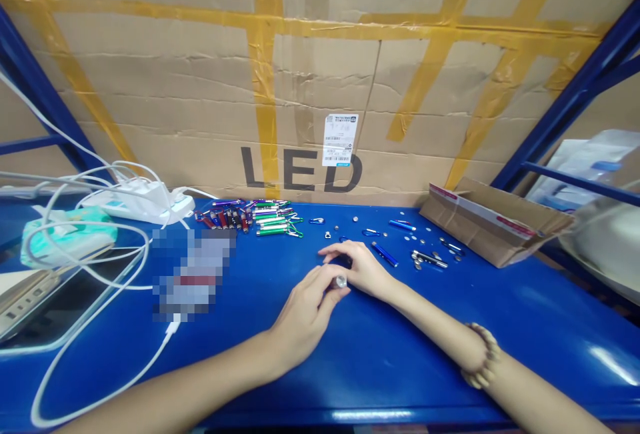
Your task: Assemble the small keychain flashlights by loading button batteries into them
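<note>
My left hand [305, 311] is closed in a pinch around a small flashlight [341, 281], whose round silver end shows between thumb and fingers. Most of its body is hidden. Against it, my right hand [369, 271] has its fingers curled over a dark spot; what they hold, if anything, cannot be made out. Just beyond the hands lie a small silver part [327, 235], a blue carabiner clip [371, 233] and a blue flashlight tube [385, 255]. Another blue tube [403, 225] lies farther back.
Finished-looking flashlights with clips [273, 221] lie in rows at the back. Small round parts and a black tube [431, 260] are scattered right, near an open cardboard box [493, 224]. Left are a phone [200, 274], white cables, a power strip [140, 201] and a tissue pack [70, 235].
</note>
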Demonstrator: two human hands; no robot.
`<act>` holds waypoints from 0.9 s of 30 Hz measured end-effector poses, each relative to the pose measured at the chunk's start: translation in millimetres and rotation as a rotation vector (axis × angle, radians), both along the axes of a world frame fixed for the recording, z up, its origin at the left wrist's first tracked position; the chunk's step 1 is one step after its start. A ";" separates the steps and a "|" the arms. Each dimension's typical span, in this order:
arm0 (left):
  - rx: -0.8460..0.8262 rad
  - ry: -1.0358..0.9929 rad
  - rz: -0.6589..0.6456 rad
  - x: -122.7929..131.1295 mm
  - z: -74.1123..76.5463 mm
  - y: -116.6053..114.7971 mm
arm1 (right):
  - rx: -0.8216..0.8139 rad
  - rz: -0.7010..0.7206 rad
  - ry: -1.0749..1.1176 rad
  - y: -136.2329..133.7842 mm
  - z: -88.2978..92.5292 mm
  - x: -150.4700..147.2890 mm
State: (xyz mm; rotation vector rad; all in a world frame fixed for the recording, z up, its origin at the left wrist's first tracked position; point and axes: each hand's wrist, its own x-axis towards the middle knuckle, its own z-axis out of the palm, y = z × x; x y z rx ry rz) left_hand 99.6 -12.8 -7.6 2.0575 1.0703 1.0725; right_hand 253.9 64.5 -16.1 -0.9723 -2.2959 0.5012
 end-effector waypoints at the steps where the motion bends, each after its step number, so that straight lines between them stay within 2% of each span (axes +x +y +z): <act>1: -0.012 0.009 -0.001 -0.4 0.1 0.8 | -0.012 0.003 -0.003 -0.9 1.2 -0.1; 8: -0.085 0.052 0.075 -2.0 3.7 8.3 | 0.034 -0.048 -0.031 -2.9 2.4 1.7; 14: -0.162 0.118 0.179 -3.8 4.6 16.1 | 0.181 -0.166 0.281 -10.0 15.6 5.5; 19: -0.193 0.199 0.187 -5.1 -1.9 20.5 | 0.198 -0.010 0.273 -21.7 24.6 8.8; 27: -0.186 0.203 0.156 -7.8 -7.1 25.1 | 0.302 0.063 0.093 -20.2 19.8 13.1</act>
